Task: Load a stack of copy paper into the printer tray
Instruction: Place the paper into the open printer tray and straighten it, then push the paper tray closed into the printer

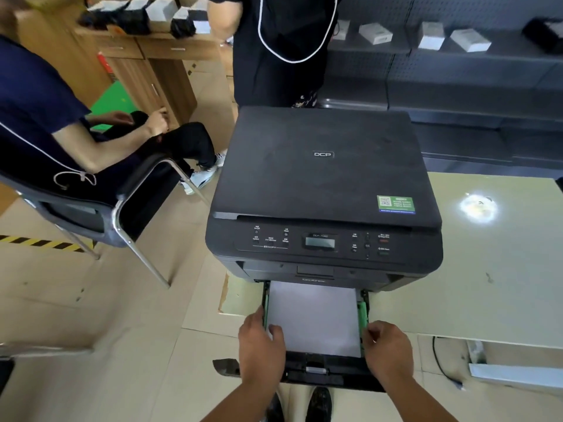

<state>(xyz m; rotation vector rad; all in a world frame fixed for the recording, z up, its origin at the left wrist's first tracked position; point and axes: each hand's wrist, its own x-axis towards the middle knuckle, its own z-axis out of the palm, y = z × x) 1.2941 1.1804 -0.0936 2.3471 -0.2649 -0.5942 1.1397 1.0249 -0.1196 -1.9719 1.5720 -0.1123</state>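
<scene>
Nearest the camera, the pulled-out paper tray (320,368) juts toward the person from the base of the printer (323,190), which sits on a pale tabletop (487,269). The stack of copy paper (313,318) already lies flat inside the tray, its long axis running near to far, its far edge slipping under the printer's front.

The left hand (259,345) rests at the near-left corner of the stack; its fingers (275,333) lie loosely spread on the sheet's edge and corner, pressing rather than pinching. The right hand (387,348) sits at the near-right side, its fingers (370,333) curled against the green side guide (363,315); whether they actually squeeze it I cannot tell.

So the paper lies between the two hands, just inward and a little farther than each set of fingertips, and both are about equally close to it. The coming move probably turns on that near-to-far line: squaring the stack against the guides, then pushing the tray straight away into the printer body.

Farther off, a seated person on a chair (122,214) is at left, and another stands behind the printer.
</scene>
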